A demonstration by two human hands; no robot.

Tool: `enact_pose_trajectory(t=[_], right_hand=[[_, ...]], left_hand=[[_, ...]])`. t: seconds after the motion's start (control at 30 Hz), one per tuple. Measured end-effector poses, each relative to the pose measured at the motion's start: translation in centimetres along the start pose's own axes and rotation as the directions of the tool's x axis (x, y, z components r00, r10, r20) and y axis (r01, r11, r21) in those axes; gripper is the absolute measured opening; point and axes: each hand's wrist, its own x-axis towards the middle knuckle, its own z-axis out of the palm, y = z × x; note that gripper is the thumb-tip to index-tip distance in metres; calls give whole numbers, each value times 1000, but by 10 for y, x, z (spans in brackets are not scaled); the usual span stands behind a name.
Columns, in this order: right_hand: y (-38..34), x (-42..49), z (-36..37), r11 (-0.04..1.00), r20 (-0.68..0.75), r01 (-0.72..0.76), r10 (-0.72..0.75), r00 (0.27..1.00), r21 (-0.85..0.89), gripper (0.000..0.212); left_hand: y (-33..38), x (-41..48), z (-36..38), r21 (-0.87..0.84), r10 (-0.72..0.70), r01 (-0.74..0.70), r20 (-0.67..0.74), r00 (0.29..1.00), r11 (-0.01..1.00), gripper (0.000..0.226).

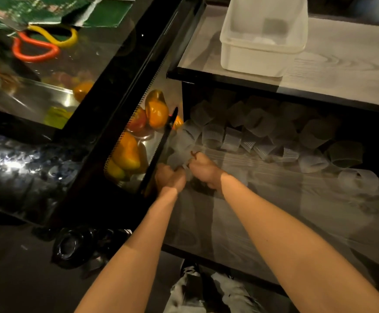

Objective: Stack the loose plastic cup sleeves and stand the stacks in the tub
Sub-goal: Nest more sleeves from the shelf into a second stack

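Left hand and right hand, fingers curled, grip translucent ribbed cup sleeves. Loose cylindrical sleeves lie behind. Frosted rectangular plastic tub rests on the wood-grain table.

Dim, warm light — glare on the glass counter, soft blur, wide-angle bending at edges.

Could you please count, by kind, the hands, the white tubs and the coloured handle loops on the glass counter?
Hands: 2, the left hand and the right hand, both gripping cup sleeves
White tub: 1
Handle loops: 2, an orange loop and a yellow loop
Total: 5
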Motion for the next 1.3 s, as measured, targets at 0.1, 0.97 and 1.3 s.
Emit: enact_pose_trajectory(t=[0.1,0.97,1.3], right_hand=[[-1,6,-14,994,-133,-1,-13,991,-106,21],[36,-49,-137,884,-114,-257,231,966,-391,32],[-1,3,-74,885,-24,69,-90,996,-460,34]], left_hand=[[11,-5,-3,-122,37,-48,-86,996,991,42],[23,-38,28,-194,325,-264,450,832,945,31],[26,13,22,-419,4,59,148,989,906,50]])
